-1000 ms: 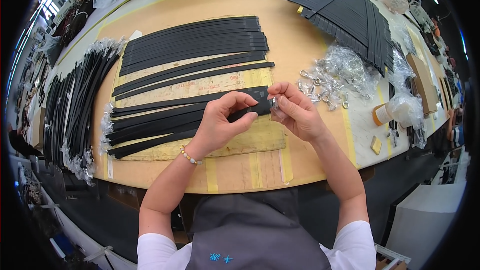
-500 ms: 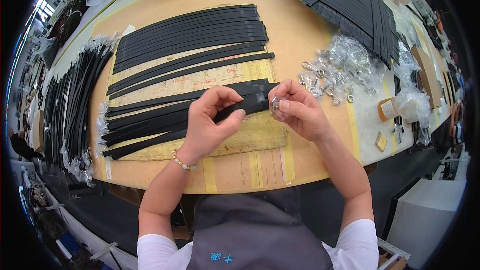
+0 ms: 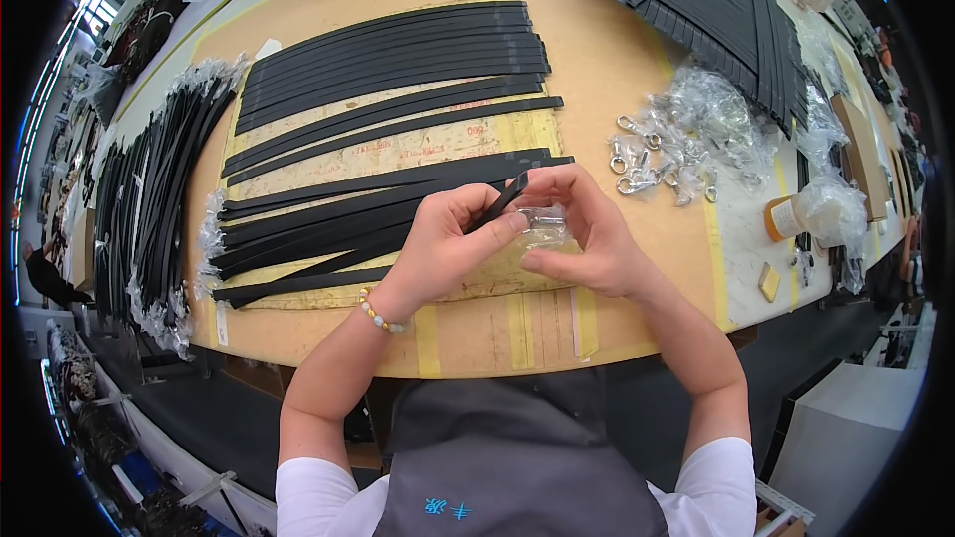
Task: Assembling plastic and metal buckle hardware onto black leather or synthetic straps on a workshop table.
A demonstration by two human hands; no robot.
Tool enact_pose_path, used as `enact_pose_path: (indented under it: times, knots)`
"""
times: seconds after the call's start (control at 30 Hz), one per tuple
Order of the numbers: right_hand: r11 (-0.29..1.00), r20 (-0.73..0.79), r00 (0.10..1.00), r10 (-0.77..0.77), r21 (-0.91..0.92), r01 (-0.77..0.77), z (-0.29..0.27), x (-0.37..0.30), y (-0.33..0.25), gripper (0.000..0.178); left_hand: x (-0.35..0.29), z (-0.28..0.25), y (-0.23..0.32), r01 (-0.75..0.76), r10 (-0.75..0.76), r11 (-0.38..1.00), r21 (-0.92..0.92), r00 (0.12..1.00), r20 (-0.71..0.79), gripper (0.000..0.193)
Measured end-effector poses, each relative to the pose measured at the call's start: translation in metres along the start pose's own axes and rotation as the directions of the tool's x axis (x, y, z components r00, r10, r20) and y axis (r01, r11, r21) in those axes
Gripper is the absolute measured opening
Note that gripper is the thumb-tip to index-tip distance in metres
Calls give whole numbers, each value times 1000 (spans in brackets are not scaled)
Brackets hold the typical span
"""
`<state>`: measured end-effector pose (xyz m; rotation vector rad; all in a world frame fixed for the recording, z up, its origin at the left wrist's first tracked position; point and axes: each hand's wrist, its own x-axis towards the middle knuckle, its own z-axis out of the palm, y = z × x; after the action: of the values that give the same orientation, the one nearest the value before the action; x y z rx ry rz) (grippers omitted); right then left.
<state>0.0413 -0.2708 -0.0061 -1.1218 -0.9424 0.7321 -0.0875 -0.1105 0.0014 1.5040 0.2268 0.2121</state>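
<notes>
My left hand (image 3: 448,239) pinches the end of a long black strap (image 3: 502,201) that runs off to the left over the table. My right hand (image 3: 587,234) holds a small metal clasp in a clear plastic wrapper (image 3: 542,222) right against the strap's tip. Both hands meet above the tan cardboard sheet (image 3: 438,144). Several more black straps (image 3: 328,224) lie side by side under and left of my hands.
A second row of black straps (image 3: 398,50) lies at the back. A pile of wrapped metal clasps (image 3: 686,139) sits to the right, with a small orange bottle (image 3: 781,219) beyond. Bundled straps (image 3: 149,199) line the left side, and more straps (image 3: 716,0) fan out at the back right.
The strap's end has lifted off the pile and tilted up between my hands. The wrapped clasp has come up against its tip, and my hands have drawn slightly closer.
</notes>
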Motion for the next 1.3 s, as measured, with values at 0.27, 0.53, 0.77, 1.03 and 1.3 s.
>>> enact_pose_path:
  times: [0.27, 0.53, 0.77, 1.03, 1.3]
  knots:
    - [857, 23, 970, -240, -464, 223, -8, -5, -4, 31, -5, -7, 17, 222, -207, 943, -246, 975, 86, 17]
    - [919, -25, 984, -177, -363, 156, -15, -13, 0, 20, -9, -4, 14, 129, -118, 982, -140, 989, 83, 16]
    - [950, -88, 996, 31, 312, -2, -36, -14, -1, 12, -8, -4, 7, -149, 149, 988, -41, 989, -10, 27]
    - [915, -53, 990, 130, 392, -99, -25, -5, -1, 12, -2, -8, 7, -291, 276, 930, 226, 956, 97, 25]
    - [866, 76, 971, 226, 442, -236, -24, -11, -1, 17, -10, 2, 11, -341, 324, 899, 276, 940, 107, 25]
